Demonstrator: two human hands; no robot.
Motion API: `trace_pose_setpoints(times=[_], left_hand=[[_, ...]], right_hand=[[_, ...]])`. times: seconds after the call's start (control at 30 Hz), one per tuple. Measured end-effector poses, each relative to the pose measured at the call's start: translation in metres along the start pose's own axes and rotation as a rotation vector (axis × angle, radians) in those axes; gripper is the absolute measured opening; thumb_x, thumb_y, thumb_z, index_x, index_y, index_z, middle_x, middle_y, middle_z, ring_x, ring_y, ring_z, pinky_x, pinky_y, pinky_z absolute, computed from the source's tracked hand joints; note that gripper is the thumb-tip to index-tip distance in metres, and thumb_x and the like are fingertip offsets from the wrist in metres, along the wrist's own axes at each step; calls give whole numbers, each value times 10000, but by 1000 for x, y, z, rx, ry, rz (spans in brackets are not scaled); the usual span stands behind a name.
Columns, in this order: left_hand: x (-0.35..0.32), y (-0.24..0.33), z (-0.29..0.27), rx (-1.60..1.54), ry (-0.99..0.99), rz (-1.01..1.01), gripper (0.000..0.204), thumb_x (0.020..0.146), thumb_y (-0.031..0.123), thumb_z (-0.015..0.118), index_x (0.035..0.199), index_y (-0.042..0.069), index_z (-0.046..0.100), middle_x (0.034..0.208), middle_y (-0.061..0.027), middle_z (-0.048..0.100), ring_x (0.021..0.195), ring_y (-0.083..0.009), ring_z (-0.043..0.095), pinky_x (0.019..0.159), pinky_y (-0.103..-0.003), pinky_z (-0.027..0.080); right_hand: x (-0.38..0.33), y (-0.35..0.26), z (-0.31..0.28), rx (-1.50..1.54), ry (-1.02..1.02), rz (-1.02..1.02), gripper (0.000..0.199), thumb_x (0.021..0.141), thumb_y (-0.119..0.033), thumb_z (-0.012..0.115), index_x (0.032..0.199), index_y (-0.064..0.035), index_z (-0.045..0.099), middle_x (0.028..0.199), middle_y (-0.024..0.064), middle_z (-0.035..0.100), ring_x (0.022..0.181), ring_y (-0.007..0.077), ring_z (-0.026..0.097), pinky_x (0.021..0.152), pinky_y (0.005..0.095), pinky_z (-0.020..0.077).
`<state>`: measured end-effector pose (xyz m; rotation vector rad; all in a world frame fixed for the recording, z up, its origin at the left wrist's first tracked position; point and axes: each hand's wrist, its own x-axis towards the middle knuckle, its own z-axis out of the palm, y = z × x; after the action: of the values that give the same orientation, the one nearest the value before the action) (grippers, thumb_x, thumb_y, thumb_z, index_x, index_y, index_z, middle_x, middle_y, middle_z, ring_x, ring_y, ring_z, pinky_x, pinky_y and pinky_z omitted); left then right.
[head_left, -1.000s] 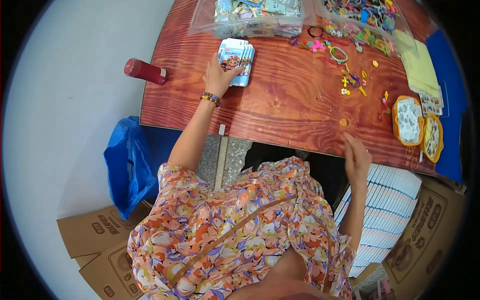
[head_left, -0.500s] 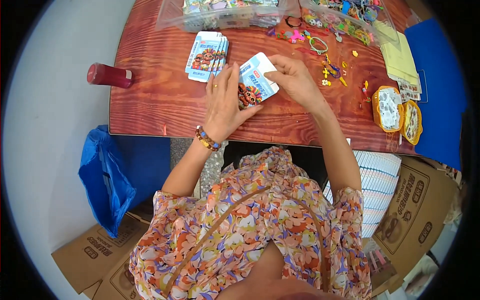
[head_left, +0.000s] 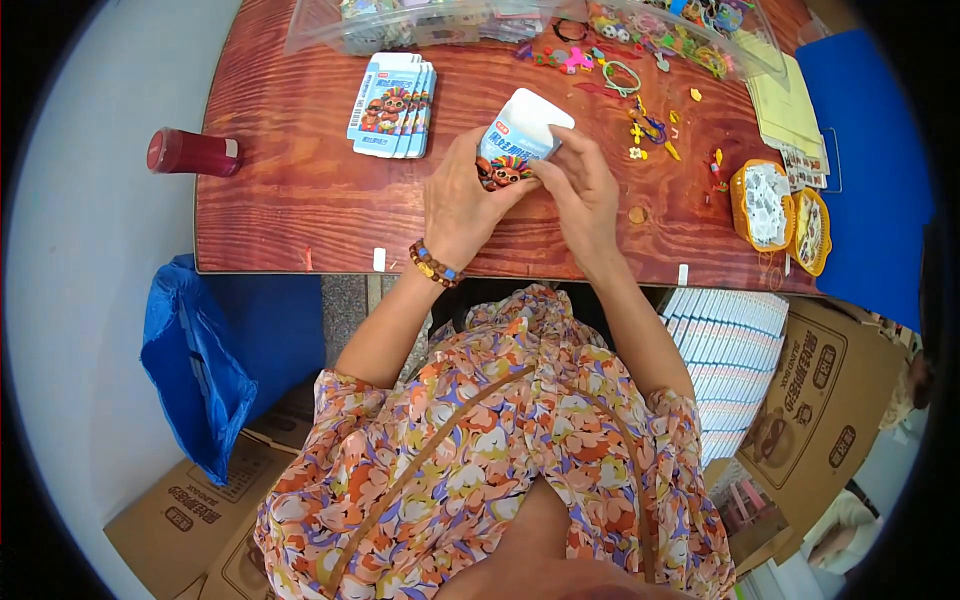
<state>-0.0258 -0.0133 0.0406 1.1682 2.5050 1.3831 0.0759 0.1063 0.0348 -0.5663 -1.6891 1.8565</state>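
Note:
Between my two hands is a small blue and white carton (head_left: 512, 148) with a cartoon character on its front. Its white top flap stands up. My left hand (head_left: 462, 203) grips the carton's left side, the thumb across its lower front. On the right edge my right hand (head_left: 582, 190) closes its thumb and fingers near the base of the flap. The carton's lower end is partly hidden by my hands. Left of it, a fanned row of several matching cartons (head_left: 392, 105) lies on the wooden table (head_left: 290, 200).
Clear plastic bins (head_left: 450, 35) of packets and trinkets line the far edge. Small charms (head_left: 655, 130) lie scattered at right, near yellow baskets (head_left: 740, 205) of small packets. A red bottle (head_left: 192, 152) lies at the left edge. Stacked cartons (head_left: 725, 350) stand below the table.
My right hand has shifted down along the carton's right edge, and my left hand has closed in around its side. The view has moved slightly, shifting the table leftward.

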Motion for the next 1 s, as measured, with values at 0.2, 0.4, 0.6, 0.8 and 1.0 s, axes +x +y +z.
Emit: trace_pose_setpoints(times=[0.2, 0.4, 0.6, 0.8, 1.0], left_hand=[[4, -7, -1, -314, -117, -170, 548, 746, 205, 840, 1177, 17, 558, 931, -150, 698, 818, -268, 701, 676, -369, 546], [5, 2, -24, -405, -237, -206, 500, 834, 84, 751, 1261, 34, 497, 937, -160, 706, 816, -225, 718, 669, -338, 563], [8, -5, -22, -338, -308, -9, 559, 846, 18, 717, 1327, 91, 443, 958, -128, 665, 833, -197, 692, 698, -325, 561], [5, -14, -12, -832, -357, -201, 485, 861, -42, 677, 1273, 92, 459, 979, -80, 654, 820, -104, 648, 687, -243, 530], [1, -5, -12, -651, -380, -72, 466, 895, -15, 644, 1297, 86, 431, 1012, -72, 645, 824, -110, 635, 699, -256, 523]], right_hand=[[9, 11, -15, 36, -87, 26, 240, 955, -11, 593, 1189, 35, 610, 1170, 64, 621, 1086, 133, 605, 947, 269, 480], [28, 7, -33, -128, -261, -78, 153, 953, -56, 607, 1067, 17, 678, 1061, 28, 619, 992, 105, 585, 862, 247, 465], [34, -2, -39, -263, -355, -204, 139, 953, -69, 603, 1028, 17, 681, 991, 30, 609, 898, 107, 564, 771, 240, 441], [27, -25, -31, -423, -309, -213, 188, 961, -78, 601, 1126, 2, 644, 943, 25, 616, 858, 82, 561, 755, 228, 439], [29, -46, -31, -122, -206, -20, 192, 997, -151, 576, 1098, -3, 644, 956, 17, 666, 885, 68, 588, 803, 221, 471]])
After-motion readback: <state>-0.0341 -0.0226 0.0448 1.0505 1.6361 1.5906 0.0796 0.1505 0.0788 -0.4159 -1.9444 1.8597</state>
